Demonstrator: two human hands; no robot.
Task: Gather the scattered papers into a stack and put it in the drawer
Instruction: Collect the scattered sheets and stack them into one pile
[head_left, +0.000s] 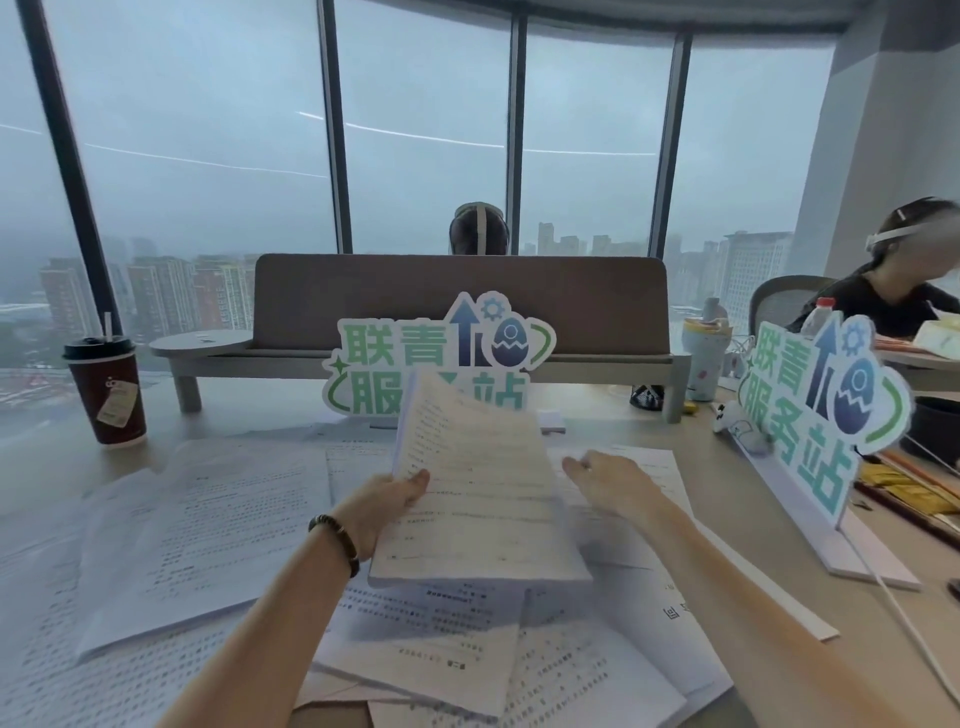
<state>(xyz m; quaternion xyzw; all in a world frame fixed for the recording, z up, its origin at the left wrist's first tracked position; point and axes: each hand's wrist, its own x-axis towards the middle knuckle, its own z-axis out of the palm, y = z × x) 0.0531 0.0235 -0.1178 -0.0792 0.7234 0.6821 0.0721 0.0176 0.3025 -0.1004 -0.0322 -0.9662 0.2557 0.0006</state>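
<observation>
My left hand (387, 506) grips a stack of papers (475, 483) at frame centre, thumb clamped on its left edge. My right hand (613, 480) hovers beside it, fingers apart. Loose sheets (208, 525) cover the worktop (41, 467). Lidded coffee cup (106, 389), left: contents hidden. The cutout sign (436, 358) reads 联青服务站.

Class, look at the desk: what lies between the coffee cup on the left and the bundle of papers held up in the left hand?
Head view: loose printed sheets cover the desk between coffee cup and held papers.
</observation>
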